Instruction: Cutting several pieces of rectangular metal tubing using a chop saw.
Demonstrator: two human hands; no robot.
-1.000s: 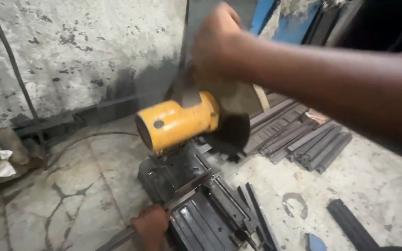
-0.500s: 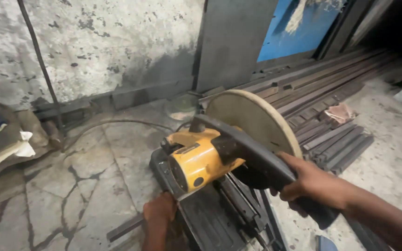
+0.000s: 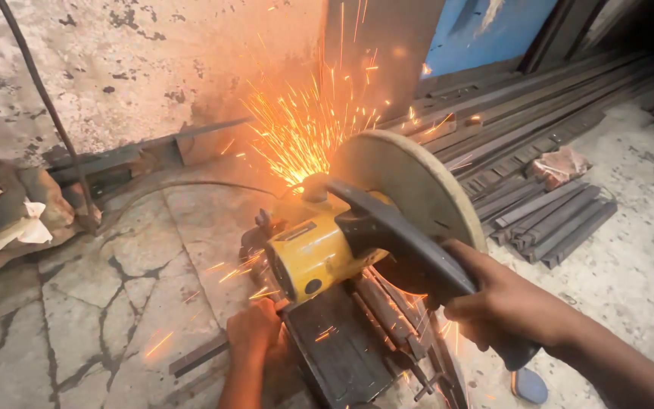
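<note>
A chop saw with a yellow motor housing (image 3: 308, 254) and a round grey blade guard (image 3: 410, 185) sits on the cracked floor in the head view. My right hand (image 3: 505, 303) is shut on its black handle (image 3: 406, 246), with the saw head lowered. Orange sparks (image 3: 304, 125) spray up and back toward the wall. My left hand (image 3: 255, 333) presses on a dark metal bar (image 3: 198, 356) at the saw's left side, by the base (image 3: 342, 344). The cut point is hidden under the motor.
Long steel bars (image 3: 509, 113) lie along the wall at the right. A stack of short cut bars (image 3: 550, 216) lies on the floor with a crumpled rag (image 3: 562, 165) beside it. A cable (image 3: 191, 185) crosses the floor. Cloth clutter (image 3: 9, 216) sits at left.
The saw head has come down and sparks now fly from the cut. My right hand went from the top of the guard to the handle. My left hand stays on the bar.
</note>
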